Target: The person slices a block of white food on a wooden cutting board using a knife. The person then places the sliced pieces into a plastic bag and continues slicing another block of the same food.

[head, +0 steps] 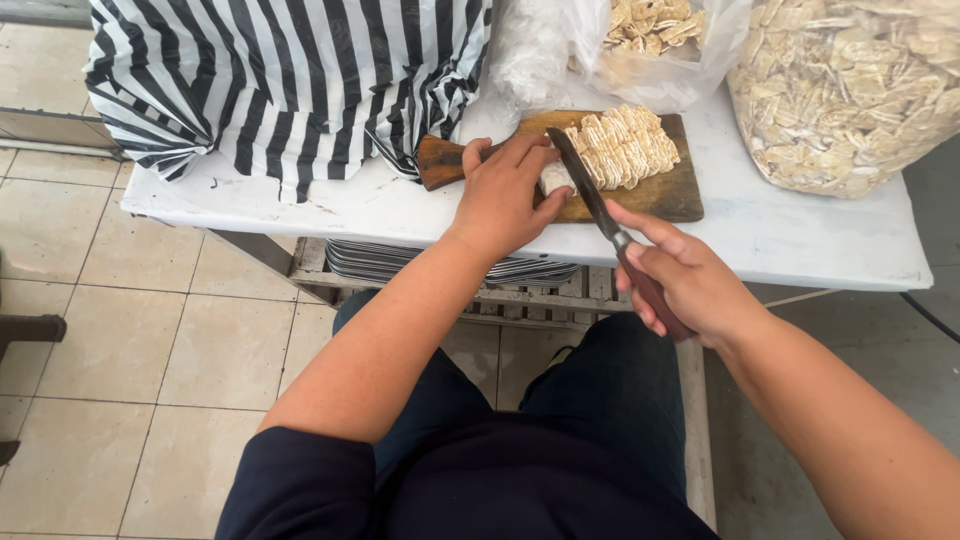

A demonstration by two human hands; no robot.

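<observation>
Head view: the left hand (500, 195) is pressing down on a pale white block (556, 178) at the near end of a wooden board (672, 195), its fingers curled over the block so that only a small part is showing by the fingertips. The grip of this hand is clamped on the block. The right hand (685, 280) is holding a knife (592, 195) by its dark reddish handle, its grip closed tight around it, with the index finger lying along the top near the blade. The blade is angling up and away from the hand, its edge lying across the board just beside the left fingertips and touching the block's cut end. Beyond the blade, a row of thin cut slices (625, 148) is leaning together on the board, filling its far part.

The board is lying on a white desk (790, 235). On the desk's left, a black-and-white striped bag (290, 75) is bulging and hanging partly over the edge. On the right, a large clear bag (850, 90) of pale chips is sitting near the board, and a smaller clear bag (650, 40) with similar pieces is standing behind the board. Under the desk, a stack of metal trays (380, 262) is resting on a slatted shelf. The floor (160, 340) is showing beige tiles.
</observation>
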